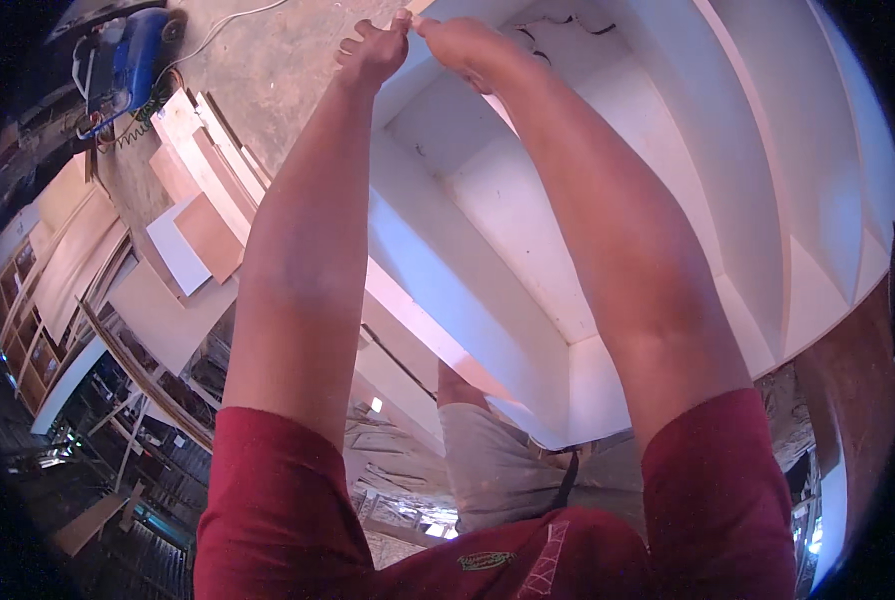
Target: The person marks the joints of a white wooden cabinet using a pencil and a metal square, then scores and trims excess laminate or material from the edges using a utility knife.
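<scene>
Both my arms reach far forward to the top of the view, over the near-left edge of a large white cabinet carcass (468, 290) with several upright dividers. My left hand (373, 52) is just outside the cabinet's far left corner, its fingers curled and its thumb and fingertips drawn together. Right beside it, my right hand (473, 50) lies over the cabinet's edge, its fingers closed toward the left fingertips. The two hands nearly touch. What they pinch between them, if anything, is too small to make out.
Wooden boards and offcuts (208, 150) lie on the concrete floor (268, 60) to the left. A blue machine (138, 60) with a coiled hose stands at the far left. Plywood sheets (163, 310) are stacked nearer. A dark thin wire (558, 25) lies inside the cabinet's far end.
</scene>
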The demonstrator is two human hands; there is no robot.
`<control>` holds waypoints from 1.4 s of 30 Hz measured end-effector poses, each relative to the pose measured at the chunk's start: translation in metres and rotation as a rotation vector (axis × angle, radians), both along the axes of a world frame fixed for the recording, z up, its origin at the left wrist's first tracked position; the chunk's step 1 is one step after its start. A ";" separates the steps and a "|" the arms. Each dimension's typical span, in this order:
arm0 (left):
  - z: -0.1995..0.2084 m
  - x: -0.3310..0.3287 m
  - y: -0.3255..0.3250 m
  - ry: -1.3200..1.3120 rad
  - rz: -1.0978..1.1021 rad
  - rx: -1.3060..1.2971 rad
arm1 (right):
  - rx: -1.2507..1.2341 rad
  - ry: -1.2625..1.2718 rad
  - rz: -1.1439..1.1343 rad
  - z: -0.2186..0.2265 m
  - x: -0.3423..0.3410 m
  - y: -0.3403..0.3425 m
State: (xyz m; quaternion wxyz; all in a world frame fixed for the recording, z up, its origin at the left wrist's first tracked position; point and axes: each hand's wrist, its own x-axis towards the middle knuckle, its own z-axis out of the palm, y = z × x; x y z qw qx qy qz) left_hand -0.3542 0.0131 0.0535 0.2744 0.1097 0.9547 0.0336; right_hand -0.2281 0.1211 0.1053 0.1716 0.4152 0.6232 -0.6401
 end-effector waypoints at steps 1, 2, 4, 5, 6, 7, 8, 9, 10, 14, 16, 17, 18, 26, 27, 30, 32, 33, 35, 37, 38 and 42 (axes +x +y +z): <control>-0.002 -0.004 -0.006 0.006 0.002 -0.008 | -0.008 0.006 0.002 0.003 0.006 -0.004; 0.001 -0.009 -0.019 0.021 0.004 -0.018 | 0.013 0.031 0.031 0.011 0.017 -0.015; 0.005 0.000 -0.022 0.021 0.006 -0.009 | 0.054 0.041 0.059 0.014 0.025 -0.017; 0.008 0.006 -0.013 -0.038 0.002 0.042 | 0.064 0.020 0.050 0.012 0.023 -0.010; 0.013 0.010 -0.004 -0.097 -0.002 0.093 | 0.073 0.000 0.040 0.009 0.021 -0.003; 0.015 0.012 0.004 -0.098 -0.006 0.108 | 0.088 -0.002 0.038 0.007 0.013 0.004; 0.012 0.011 0.002 -0.099 0.021 0.097 | 0.078 0.007 0.029 0.007 0.001 0.004; 0.010 0.011 -0.001 -0.101 0.046 0.087 | 0.068 0.015 0.020 0.007 -0.004 0.003; 0.008 0.011 -0.004 -0.102 0.045 0.089 | 0.070 0.014 0.019 0.006 0.005 0.001; 0.013 0.006 -0.011 -0.062 0.052 0.036 | 0.000 0.044 0.008 0.007 0.022 -0.008; 0.015 0.006 -0.002 -0.085 0.042 0.038 | 0.040 0.039 -0.015 0.008 0.009 -0.002; 0.016 0.009 0.010 -0.095 0.031 0.057 | 0.044 0.030 -0.022 0.003 -0.004 0.012; 0.015 0.008 0.006 -0.100 0.033 0.066 | 0.020 0.020 -0.022 0.001 -0.009 0.010; 0.018 0.011 0.006 -0.081 0.022 0.045 | 0.098 0.055 -0.007 -0.005 -0.007 0.000; 0.015 0.012 0.006 -0.085 0.019 0.051 | 0.085 0.056 -0.071 -0.005 -0.014 0.001; 0.003 0.014 0.000 -0.108 0.010 0.043 | -0.056 -0.016 -0.008 -0.003 -0.010 0.006; -0.007 -0.006 -0.015 -0.085 0.007 0.022 | -0.073 0.029 0.003 0.005 0.003 -0.001; -0.015 -0.038 -0.045 0.016 -0.115 -0.072 | -0.118 0.100 0.014 0.021 -0.008 -0.015; -0.014 -0.038 -0.039 0.077 -0.239 -0.117 | -0.096 0.082 0.030 0.025 -0.013 -0.007; 0.005 0.023 0.011 -0.117 -0.015 0.018 | -0.024 -0.015 0.031 0.008 0.007 0.021; 0.009 0.019 0.007 -0.109 -0.008 0.012 | -0.086 -0.022 0.058 0.010 0.000 0.020; 0.022 0.012 -0.003 -0.126 0.054 0.027 | -0.075 0.009 0.152 -0.001 0.013 0.011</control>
